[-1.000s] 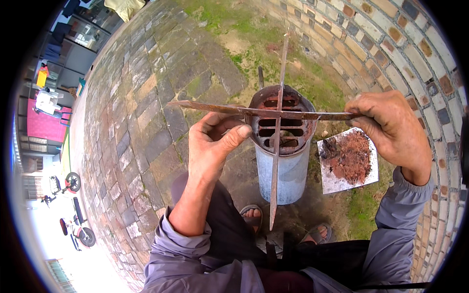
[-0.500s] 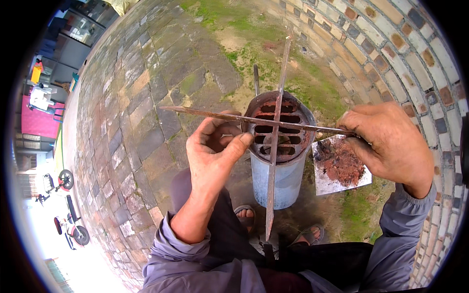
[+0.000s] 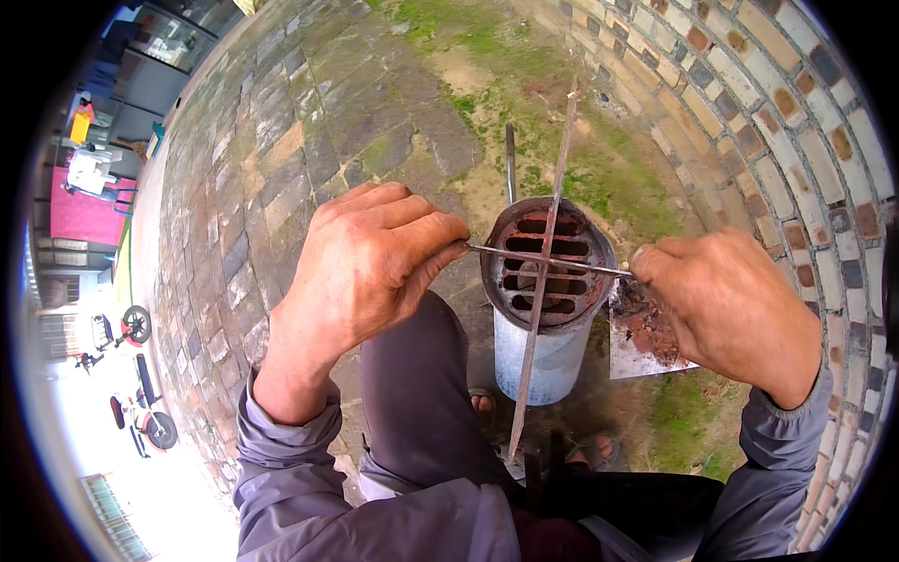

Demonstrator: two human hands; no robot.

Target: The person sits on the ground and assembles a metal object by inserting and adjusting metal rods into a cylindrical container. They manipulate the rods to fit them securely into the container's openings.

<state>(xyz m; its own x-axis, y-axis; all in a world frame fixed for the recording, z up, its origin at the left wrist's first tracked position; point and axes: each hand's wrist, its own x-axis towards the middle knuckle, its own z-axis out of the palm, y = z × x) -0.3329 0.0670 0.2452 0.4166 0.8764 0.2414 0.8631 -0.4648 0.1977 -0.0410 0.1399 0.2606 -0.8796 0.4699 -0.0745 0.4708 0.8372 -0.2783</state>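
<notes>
- Mostly seen, a brown, rusty metal cross (image 3: 545,260) is over a round, grey metal can (image 3: 565,363); I can't tell if they touch.
- Left hand (image 3: 365,258) pinches one end and hides it.
- Right hand (image 3: 740,314) pinches another end, covering part of a flat, white sheet (image 3: 626,362) with red-brown crumbs (image 3: 646,332).

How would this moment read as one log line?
left hand: pinches thin crossbar; right hand: pinches same crossbar; long bar: crosses over slotted grate; pale cylinder: grate at its top
</notes>
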